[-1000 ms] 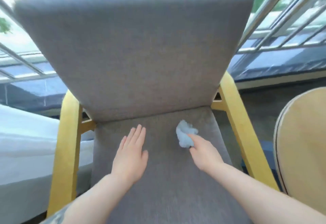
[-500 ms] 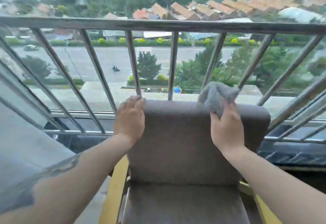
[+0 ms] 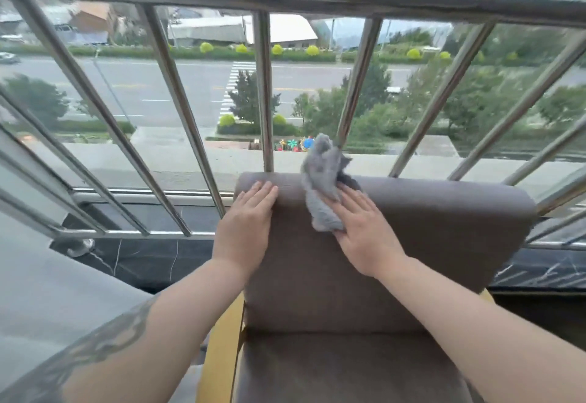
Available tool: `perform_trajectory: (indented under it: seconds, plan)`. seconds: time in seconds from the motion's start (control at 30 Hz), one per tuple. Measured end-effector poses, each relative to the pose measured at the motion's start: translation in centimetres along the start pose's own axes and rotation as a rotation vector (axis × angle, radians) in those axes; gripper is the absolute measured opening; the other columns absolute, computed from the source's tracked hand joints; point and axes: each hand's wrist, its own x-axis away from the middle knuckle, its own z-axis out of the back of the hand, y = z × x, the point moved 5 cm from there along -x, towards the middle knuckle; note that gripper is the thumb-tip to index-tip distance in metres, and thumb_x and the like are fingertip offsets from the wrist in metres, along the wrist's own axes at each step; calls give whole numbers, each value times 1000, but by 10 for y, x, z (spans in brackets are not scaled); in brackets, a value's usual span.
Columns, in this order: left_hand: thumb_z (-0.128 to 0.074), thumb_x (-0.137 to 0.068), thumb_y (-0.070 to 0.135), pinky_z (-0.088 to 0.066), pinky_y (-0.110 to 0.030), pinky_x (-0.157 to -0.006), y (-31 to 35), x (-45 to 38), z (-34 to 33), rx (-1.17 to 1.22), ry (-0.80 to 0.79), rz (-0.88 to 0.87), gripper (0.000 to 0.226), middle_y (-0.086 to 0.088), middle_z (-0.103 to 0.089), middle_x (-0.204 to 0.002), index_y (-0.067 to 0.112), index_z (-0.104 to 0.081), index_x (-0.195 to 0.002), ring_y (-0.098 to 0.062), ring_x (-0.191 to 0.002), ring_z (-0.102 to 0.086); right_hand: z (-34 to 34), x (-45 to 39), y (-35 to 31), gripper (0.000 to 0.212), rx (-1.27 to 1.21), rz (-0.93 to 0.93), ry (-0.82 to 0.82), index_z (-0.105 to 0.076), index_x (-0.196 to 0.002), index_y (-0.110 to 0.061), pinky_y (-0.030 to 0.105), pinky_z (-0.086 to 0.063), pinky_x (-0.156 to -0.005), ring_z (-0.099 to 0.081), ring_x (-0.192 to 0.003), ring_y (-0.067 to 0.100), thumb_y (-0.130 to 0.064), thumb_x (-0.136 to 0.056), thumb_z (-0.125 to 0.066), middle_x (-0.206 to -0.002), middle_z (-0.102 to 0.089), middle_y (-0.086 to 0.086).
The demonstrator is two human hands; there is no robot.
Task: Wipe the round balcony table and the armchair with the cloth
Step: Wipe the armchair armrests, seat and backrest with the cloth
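Note:
The armchair has grey-brown upholstery and a yellow wooden frame; its backrest faces me. My right hand presses a crumpled grey-blue cloth against the top of the backrest, left of its middle, and part of the cloth sticks up above the edge. My left hand lies flat with fingers together on the backrest's top left corner, holding nothing. The round table is out of view.
A metal balcony railing with slanted bars stands right behind the chair, with the street far below. A dark marble ledge runs under the railing. A pale grey surface fills the lower left.
One second ago both hands were on the seat. Since half a second ago my right hand has slid the cloth leftward along the backrest top, closer to my left hand.

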Motion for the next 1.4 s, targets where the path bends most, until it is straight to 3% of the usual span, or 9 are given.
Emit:
perform_trajectory:
  seconds: [0.13, 0.27, 0.47, 0.7, 0.87, 1.0, 1.13, 1.3, 1.4]
  plan:
    - [-60, -78, -12, -35, -37, -108, -2, -4, -10, 59, 102, 83, 44, -8, -64, -125, 4, -66, -119, -26, -121, -57, -5, -7, -17, 61, -7, -213, 161, -42, -143, -20, 34, -9, -116, -31, -140, 27, -24, -83, -44, -147, -44, 7]
    - [-47, -78, -4, -23, -30, -114, -12, 4, -7, 53, 73, -8, 53, -12, -55, -136, 1, -55, -130, -24, -132, -46, -26, -47, -73, 68, -65, -42, -21, -27, -150, -25, 25, 5, -115, -20, -144, 21, -26, -83, -40, -153, -33, 0]
    - [-34, -97, 20, -7, -25, -119, -19, 16, -14, 171, 155, 91, 55, -6, -24, -157, 6, -26, -150, -15, -146, -10, -8, -38, -32, 64, 71, 9, 26, -31, -148, -29, 39, -19, -116, -30, -140, 23, -30, -86, -48, -150, -39, 0]
    - [-43, -99, 6, -20, -4, -107, -24, 22, -9, 700, 370, 536, 45, -2, -43, -147, 10, -42, -143, -7, -136, -35, -22, -60, -64, 61, 115, 257, -40, -33, -147, -21, 30, -8, -114, -25, -140, 20, -35, -89, -39, -149, -40, 3]
    - [-41, -102, 16, -20, 6, -96, -30, 17, -17, 852, 235, 636, 46, 10, -39, -147, 18, -32, -148, 17, -121, -32, -19, -46, -56, 56, 89, -36, 160, -43, -142, -26, 37, -17, -108, -34, -133, 25, -38, -87, -37, -141, -49, 3]
    - [-38, -104, 16, -40, -18, -99, -36, 24, -30, 1126, 214, 726, 34, 4, -56, -128, 18, -44, -137, -2, -113, -53, -40, -73, -113, 55, 58, 152, 154, -47, -140, -21, 34, -16, -111, -40, -130, 26, -27, -85, -46, -138, -52, 4]
    - [-39, -100, 24, -22, -35, -118, -36, 31, -20, 791, 87, 705, 51, 7, -35, -151, 26, -29, -149, -9, -139, -30, -15, -12, -17, 58, 158, 10, 171, -42, -143, -23, 32, -12, -115, -30, -137, 20, -26, -85, -49, -144, -47, 6]
    - [-32, -94, 20, 5, -26, -116, 44, 1, -20, 274, 89, 243, 55, 0, -18, -159, 21, -30, -149, -18, -148, -4, -2, -4, -11, 57, -3, -424, 374, -57, -130, -10, 45, -21, -114, -41, -132, 29, -31, -81, -38, -134, -55, 15]
    - [-35, -93, 18, 6, -32, -116, 72, -10, -42, 188, 29, 265, 55, 1, -29, -156, 20, -32, -148, -20, -147, -13, -3, -7, -15, 56, -9, -208, 266, -57, -130, -7, 45, -22, -114, -43, -133, 29, -28, -82, -37, -136, -55, 13]
